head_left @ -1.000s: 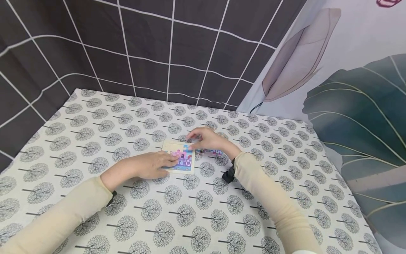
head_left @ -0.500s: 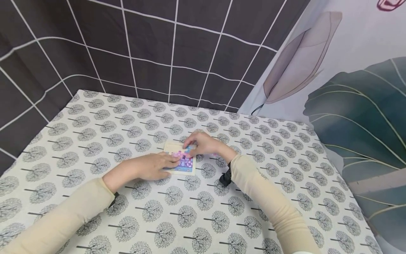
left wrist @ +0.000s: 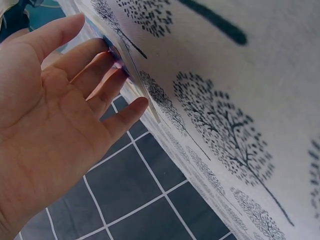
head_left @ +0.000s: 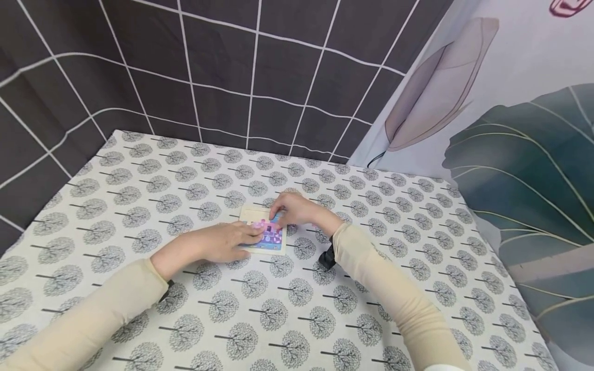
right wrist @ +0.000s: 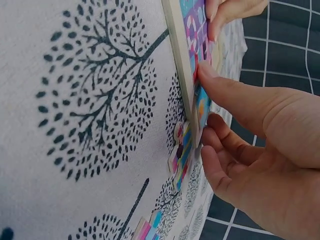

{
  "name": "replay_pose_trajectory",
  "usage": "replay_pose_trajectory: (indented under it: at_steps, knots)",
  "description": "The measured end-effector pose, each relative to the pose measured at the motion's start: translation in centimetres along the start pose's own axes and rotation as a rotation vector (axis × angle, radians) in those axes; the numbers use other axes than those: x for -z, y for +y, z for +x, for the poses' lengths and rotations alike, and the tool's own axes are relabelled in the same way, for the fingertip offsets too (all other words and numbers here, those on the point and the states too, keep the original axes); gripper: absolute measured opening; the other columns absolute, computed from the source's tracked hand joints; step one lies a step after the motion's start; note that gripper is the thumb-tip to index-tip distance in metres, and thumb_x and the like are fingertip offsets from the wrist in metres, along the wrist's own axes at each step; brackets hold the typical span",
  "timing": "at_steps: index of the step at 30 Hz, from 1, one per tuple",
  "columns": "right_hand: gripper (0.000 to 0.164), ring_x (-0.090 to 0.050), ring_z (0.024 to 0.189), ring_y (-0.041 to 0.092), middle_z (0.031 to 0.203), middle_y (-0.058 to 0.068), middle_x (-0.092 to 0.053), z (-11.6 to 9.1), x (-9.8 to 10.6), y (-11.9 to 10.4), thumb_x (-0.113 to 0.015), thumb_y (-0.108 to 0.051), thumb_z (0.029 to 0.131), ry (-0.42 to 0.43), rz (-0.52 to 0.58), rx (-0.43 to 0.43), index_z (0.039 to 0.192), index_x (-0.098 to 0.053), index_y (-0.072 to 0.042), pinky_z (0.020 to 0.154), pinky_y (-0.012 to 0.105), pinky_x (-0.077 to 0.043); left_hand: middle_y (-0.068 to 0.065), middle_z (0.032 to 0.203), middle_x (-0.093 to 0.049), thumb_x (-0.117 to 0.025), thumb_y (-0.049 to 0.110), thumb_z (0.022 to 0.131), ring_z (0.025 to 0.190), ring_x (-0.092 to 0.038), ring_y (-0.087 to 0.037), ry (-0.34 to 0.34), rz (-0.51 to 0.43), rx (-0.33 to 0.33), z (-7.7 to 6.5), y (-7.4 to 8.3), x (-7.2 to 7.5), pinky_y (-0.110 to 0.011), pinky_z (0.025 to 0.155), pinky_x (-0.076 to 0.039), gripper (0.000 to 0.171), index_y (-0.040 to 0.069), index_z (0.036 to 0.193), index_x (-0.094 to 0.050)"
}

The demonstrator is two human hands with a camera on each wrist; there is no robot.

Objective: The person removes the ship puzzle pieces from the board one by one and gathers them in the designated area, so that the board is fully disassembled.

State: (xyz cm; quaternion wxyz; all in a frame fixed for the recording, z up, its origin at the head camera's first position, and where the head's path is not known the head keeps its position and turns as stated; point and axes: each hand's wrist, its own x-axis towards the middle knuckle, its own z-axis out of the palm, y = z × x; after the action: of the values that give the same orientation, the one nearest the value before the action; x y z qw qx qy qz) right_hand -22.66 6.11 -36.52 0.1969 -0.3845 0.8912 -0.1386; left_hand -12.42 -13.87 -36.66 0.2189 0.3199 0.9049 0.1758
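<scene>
Only the right wrist view plainly shows a loose puzzle piece (right wrist: 180, 159) beside the jigsaw (head_left: 271, 240). Left hand (head_left: 220, 242) touches the jigsaw, fingers extended; right hand (head_left: 299, 208) bends its fingers, hold unclear.

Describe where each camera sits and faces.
Head: head-worn, facing forward and down at the puzzle; left grip, right grip, sleeves show.
Left wrist: on that wrist, facing puzzle edge and tablecloth; left grip shows.
Right wrist: on that wrist, facing puzzle and loose pieces; both grips show, left partly.
Head and right wrist share the puzzle and both grips.
</scene>
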Motion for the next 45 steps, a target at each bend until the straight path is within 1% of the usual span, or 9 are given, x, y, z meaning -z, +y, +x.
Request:
replay_pose_trajectory:
  at_steps: [6, 12, 15, 20, 23, 27, 31, 36, 45]
  knots:
    - [0.02, -0.054, 0.098, 0.015, 0.103, 0.0, -0.064, -0.2, -0.1, -0.3, -0.078, -0.015, 0.074, 0.024, 0.019, -0.019, 0.092, -0.071, -0.014, 0.098, 0.037, -0.038, -0.012, 0.15, -0.03, -0.051, 0.026, 0.094, 0.138, -0.026, -0.033, -0.002, -0.004, 0.012, 0.0, -0.1, -0.1, -0.052, 0.113, -0.021, 0.051, 0.008, 0.141, -0.04]
    - [0.019, -0.055, 0.096, 0.014, 0.102, -0.001, -0.064, -0.4, -0.3, -0.1, -0.077, -0.015, 0.075, 0.068, 0.034, 0.019, 0.093, -0.07, -0.014, 0.105, 0.041, -0.029, -0.012, 0.149, -0.031, -0.051, 0.025, 0.094, 0.138, -0.026, -0.033, 0.002, 0.005, 0.01, -0.1, -0.1, 0.1, -0.052, 0.113, -0.021, 0.051, 0.006, 0.14, -0.04]
    - [0.018, -0.055, 0.093, 0.013, 0.102, -0.001, -0.063, -0.5, -0.4, 0.1, -0.076, -0.014, 0.075, 0.088, 0.034, 0.047, 0.092, -0.07, -0.014, 0.105, 0.042, -0.029, -0.013, 0.149, -0.031, -0.051, 0.025, 0.094, 0.138, -0.027, -0.033, 0.009, 0.01, 0.009, -0.1, -0.1, 0.1, -0.051, 0.113, -0.021, 0.051, 0.006, 0.14, -0.04]
    - [0.017, -0.056, 0.091, 0.015, 0.103, 0.003, -0.064, -0.6, -0.7, 0.2, -0.076, -0.012, 0.075, 0.133, 0.033, 0.103, 0.092, -0.07, -0.011, 0.096, 0.035, -0.04, -0.013, 0.149, -0.031, -0.053, 0.024, 0.094, 0.137, -0.029, -0.034, 0.042, 0.079, -0.004, -0.3, 0.3, -0.3, -0.053, 0.112, -0.023, 0.051, 0.004, 0.139, -0.042]
    - [0.02, -0.057, 0.09, 0.016, 0.101, 0.005, -0.063, -0.7, -1.0, 0.3, -0.076, -0.01, 0.075, 0.16, 0.062, 0.118, 0.093, -0.069, -0.009, 0.085, 0.027, -0.048, -0.013, 0.148, -0.033, -0.053, 0.024, 0.093, 0.135, -0.032, -0.034, 0.075, 0.142, -0.014, -0.5, 0.7, -0.5, -0.053, 0.111, -0.025, 0.05, 0.002, 0.138, -0.043]
    - [0.032, -0.057, 0.088, 0.016, 0.096, 0.005, -0.064, -0.7, -1.2, 0.6, -0.078, -0.01, 0.073, 0.182, 0.127, 0.097, 0.102, -0.065, -0.005, 0.077, 0.019, -0.05, -0.012, 0.147, -0.036, -0.053, 0.025, 0.094, 0.134, -0.035, -0.033, 0.111, 0.198, -0.009, -0.9, 1.0, -0.7, -0.053, 0.11, -0.028, 0.05, 0.003, 0.138, -0.044]
    - [0.041, -0.058, 0.088, 0.015, 0.097, 0.005, -0.066, -0.7, -1.2, 0.7, -0.079, -0.012, 0.071, 0.182, 0.179, 0.043, 0.109, -0.065, -0.004, 0.077, 0.017, -0.05, -0.014, 0.144, -0.041, -0.053, 0.025, 0.094, 0.13, -0.04, -0.034, 0.138, 0.224, -0.02, -1.7, 1.1, -0.9, -0.053, 0.109, -0.03, 0.048, 0.001, 0.135, -0.047]
    - [0.043, -0.058, 0.084, 0.013, 0.098, 0.004, -0.068, -0.8, -1.2, 1.0, -0.081, -0.016, 0.069, 0.181, 0.214, -0.021, 0.109, -0.068, -0.007, 0.077, 0.02, -0.05, -0.014, 0.144, -0.041, -0.053, 0.024, 0.093, 0.128, -0.042, -0.035, 0.15, 0.23, -0.043, -2.6, 1.2, -1.1, -0.051, 0.111, -0.028, 0.047, 0.001, 0.134, -0.048]
    - [0.041, -0.058, 0.078, 0.01, 0.091, 0.0, -0.068, -1.2, -1.6, 1.3, -0.083, -0.016, 0.067, 0.233, 0.219, -0.013, 0.106, -0.07, -0.011, 0.071, 0.018, -0.05, -0.012, 0.144, -0.04, -0.053, 0.023, 0.093, 0.129, -0.04, -0.036, 0.141, 0.187, -0.027, -2.8, 1.4, -1.2, -0.052, 0.111, -0.027, 0.047, 0.001, 0.134, -0.048]
